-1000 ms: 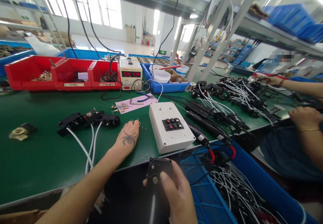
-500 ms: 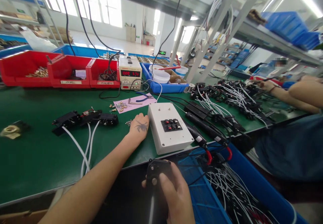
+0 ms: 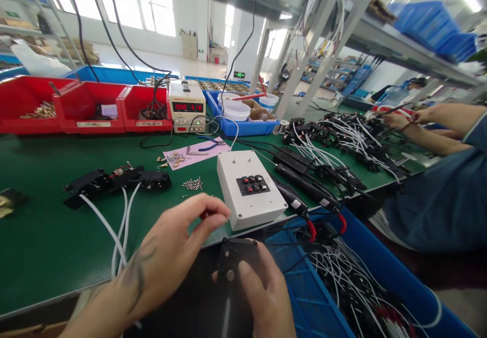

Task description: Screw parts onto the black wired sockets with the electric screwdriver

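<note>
Left hand (image 3: 178,246), lifted off the bench (image 3: 45,236) since before, pinches narrowly at lower centre. Right hand (image 3: 262,292) still grips the black connector (image 3: 232,257)

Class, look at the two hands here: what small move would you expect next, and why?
Probably the left hand brings its pinched fingertips down to the black part gripped in the right hand. The pinch hovers just above it; whether it holds one of the screws is too small to tell.
</note>
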A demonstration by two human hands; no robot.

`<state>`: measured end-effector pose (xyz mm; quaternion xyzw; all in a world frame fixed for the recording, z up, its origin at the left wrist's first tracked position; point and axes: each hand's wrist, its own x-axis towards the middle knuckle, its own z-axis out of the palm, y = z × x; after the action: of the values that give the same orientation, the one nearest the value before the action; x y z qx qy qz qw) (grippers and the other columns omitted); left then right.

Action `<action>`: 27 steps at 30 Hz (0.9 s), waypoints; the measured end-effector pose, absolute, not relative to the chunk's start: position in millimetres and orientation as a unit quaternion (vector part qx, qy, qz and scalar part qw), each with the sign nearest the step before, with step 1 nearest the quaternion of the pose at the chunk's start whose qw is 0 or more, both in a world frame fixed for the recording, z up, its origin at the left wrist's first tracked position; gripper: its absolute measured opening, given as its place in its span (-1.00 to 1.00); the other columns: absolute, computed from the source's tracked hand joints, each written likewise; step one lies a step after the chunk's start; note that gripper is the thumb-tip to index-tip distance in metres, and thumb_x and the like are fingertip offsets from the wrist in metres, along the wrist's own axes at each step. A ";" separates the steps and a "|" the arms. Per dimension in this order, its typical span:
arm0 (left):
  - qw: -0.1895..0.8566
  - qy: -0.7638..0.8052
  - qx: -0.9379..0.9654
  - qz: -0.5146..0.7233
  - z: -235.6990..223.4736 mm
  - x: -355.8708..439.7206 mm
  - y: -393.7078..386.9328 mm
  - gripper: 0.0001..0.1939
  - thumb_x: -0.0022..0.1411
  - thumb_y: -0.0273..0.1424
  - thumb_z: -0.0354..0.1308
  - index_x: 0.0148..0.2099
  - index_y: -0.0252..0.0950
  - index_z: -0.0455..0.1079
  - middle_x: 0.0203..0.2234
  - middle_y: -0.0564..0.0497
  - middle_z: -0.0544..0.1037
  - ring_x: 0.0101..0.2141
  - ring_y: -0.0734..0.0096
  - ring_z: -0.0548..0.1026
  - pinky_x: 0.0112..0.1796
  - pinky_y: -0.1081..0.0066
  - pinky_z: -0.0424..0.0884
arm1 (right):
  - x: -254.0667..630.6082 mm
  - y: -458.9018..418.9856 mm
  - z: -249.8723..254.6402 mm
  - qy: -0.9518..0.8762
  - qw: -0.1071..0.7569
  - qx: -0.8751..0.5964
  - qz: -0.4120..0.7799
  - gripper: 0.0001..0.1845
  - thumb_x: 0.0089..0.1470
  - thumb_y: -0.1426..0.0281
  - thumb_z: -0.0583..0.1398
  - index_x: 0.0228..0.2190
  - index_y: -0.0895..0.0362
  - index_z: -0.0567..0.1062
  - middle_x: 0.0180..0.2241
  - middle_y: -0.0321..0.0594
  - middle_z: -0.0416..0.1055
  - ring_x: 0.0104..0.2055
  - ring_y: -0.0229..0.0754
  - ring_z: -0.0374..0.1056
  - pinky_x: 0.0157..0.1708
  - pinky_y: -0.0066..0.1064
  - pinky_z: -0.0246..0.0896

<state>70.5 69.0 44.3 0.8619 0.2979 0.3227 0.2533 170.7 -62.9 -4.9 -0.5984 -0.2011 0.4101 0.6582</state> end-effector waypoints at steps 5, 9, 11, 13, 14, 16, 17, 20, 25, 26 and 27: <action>0.288 0.199 0.856 0.380 47.8 53.7 35.3 -0.79 0.36 -0.43 0.04 -0.29 -0.13 0.47 -0.39 0.14 0.56 -0.39 0.59 0.56 -0.38 0.73 0.45 | 171.2 -61.4 -0.8 -0.267 0.647 -0.593 0.398 -0.73 0.07 0.21 0.26 -0.24 0.11 0.48 -0.30 -0.24 0.52 -0.21 -0.09 0.44 -0.15 -0.35 0.38; 0.234 0.204 0.869 0.386 39.6 56.4 32.3 -0.75 0.42 -0.39 -0.02 -0.26 -0.17 0.46 -0.37 0.11 0.56 -0.38 0.60 0.55 -0.35 0.71 0.45 | 173.0 -61.3 1.9 -0.294 0.628 -0.608 0.387 -0.75 0.07 0.24 0.24 -0.24 0.13 0.47 -0.29 -0.23 0.53 -0.20 -0.08 0.46 -0.16 -0.36 0.39; 0.196 0.209 0.875 0.391 37.1 56.6 32.5 -0.73 0.45 -0.36 -0.05 -0.25 -0.18 0.45 -0.37 0.10 0.56 -0.38 0.58 0.54 -0.34 0.66 0.45 | 173.3 -61.3 2.0 -0.303 0.619 -0.621 0.373 -0.73 0.06 0.23 0.24 -0.24 0.13 0.47 -0.29 -0.22 0.53 -0.21 -0.08 0.47 -0.19 -0.38 0.39; 0.172 0.208 0.878 0.396 35.8 55.8 33.0 -0.72 0.46 -0.35 -0.06 -0.25 -0.20 0.44 -0.39 0.09 0.56 -0.39 0.54 0.52 -0.36 0.59 0.45 | 172.9 -61.2 1.8 -0.307 0.617 -0.630 0.358 -0.72 0.06 0.21 0.24 -0.25 0.14 0.47 -0.31 -0.22 0.53 -0.24 -0.09 0.46 -0.23 -0.40 0.40; 0.163 0.204 0.880 0.396 35.5 55.3 33.2 -0.72 0.46 -0.35 -0.06 -0.25 -0.21 0.44 -0.41 0.09 0.55 -0.40 0.53 0.51 -0.36 0.56 0.44 | 172.6 -61.1 1.8 -0.310 0.615 -0.631 0.358 -0.72 0.06 0.21 0.24 -0.26 0.14 0.47 -0.32 -0.22 0.52 -0.25 -0.09 0.46 -0.24 -0.40 0.39; 0.145 0.190 0.888 0.394 35.7 54.2 33.1 -0.73 0.46 -0.35 -0.06 -0.25 -0.23 0.43 -0.42 0.09 0.55 -0.41 0.50 0.48 -0.37 0.50 0.42 | 171.8 -61.0 1.6 -0.311 0.610 -0.630 0.368 -0.71 0.06 0.21 0.24 -0.25 0.14 0.48 -0.31 -0.22 0.52 -0.24 -0.09 0.45 -0.22 -0.38 0.39; 0.130 0.179 0.893 0.392 36.0 53.7 32.5 -0.71 0.46 -0.35 -0.07 -0.25 -0.23 0.44 -0.42 0.08 0.55 -0.41 0.49 0.48 -0.36 0.48 0.42 | 171.5 -60.9 1.5 -0.308 0.608 -0.628 0.376 -0.71 0.06 0.21 0.25 -0.24 0.15 0.48 -0.31 -0.21 0.52 -0.23 -0.08 0.45 -0.21 -0.38 0.39; 0.088 0.140 0.906 0.389 35.5 52.6 30.3 -0.65 0.48 -0.37 -0.14 -0.25 -0.25 0.45 -0.42 0.07 0.57 -0.37 0.46 0.50 -0.32 0.46 0.42 | 171.3 -60.9 -1.2 -0.286 0.615 -0.615 0.403 -0.70 0.05 0.22 0.28 -0.24 0.15 0.48 -0.30 -0.20 0.52 -0.21 -0.07 0.45 -0.19 -0.36 0.39; 0.142 0.268 0.892 0.335 13.0 49.6 59.1 -0.68 0.48 -0.35 -0.16 -0.11 -0.20 0.44 -0.24 0.02 0.56 -0.25 0.44 0.53 -0.25 0.51 0.46 | 174.1 -60.1 -15.1 -0.251 0.649 -0.569 0.438 -0.66 0.08 0.13 0.27 -0.22 0.12 0.49 -0.31 -0.18 0.53 -0.20 -0.03 0.47 -0.22 -0.33 0.40; 0.143 0.341 0.874 0.315 5.0 49.3 73.8 -0.72 0.46 -0.35 -0.13 -0.10 -0.22 0.42 -0.23 0.00 0.55 -0.23 0.41 0.54 -0.24 0.47 0.47 | 174.8 -59.8 -18.2 -0.246 0.652 -0.566 0.440 -0.64 0.09 0.10 0.27 -0.21 0.12 0.49 -0.34 -0.18 0.53 -0.21 -0.02 0.48 -0.26 -0.33 0.40; 0.137 0.401 0.856 0.296 -3.3 49.6 90.4 -0.78 0.43 -0.36 -0.08 -0.10 -0.26 0.39 -0.25 -0.03 0.54 -0.26 0.37 0.53 -0.24 0.42 0.47 | 175.5 -59.4 -20.9 -0.242 0.653 -0.566 0.442 -0.62 0.09 0.08 0.27 -0.21 0.11 0.48 -0.36 -0.18 0.53 -0.22 -0.01 0.49 -0.31 -0.34 0.40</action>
<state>49.6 90.4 -3.3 0.8563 0.4006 0.2956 0.1375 175.5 -59.4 -20.9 -0.5661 -0.2417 0.4420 0.6525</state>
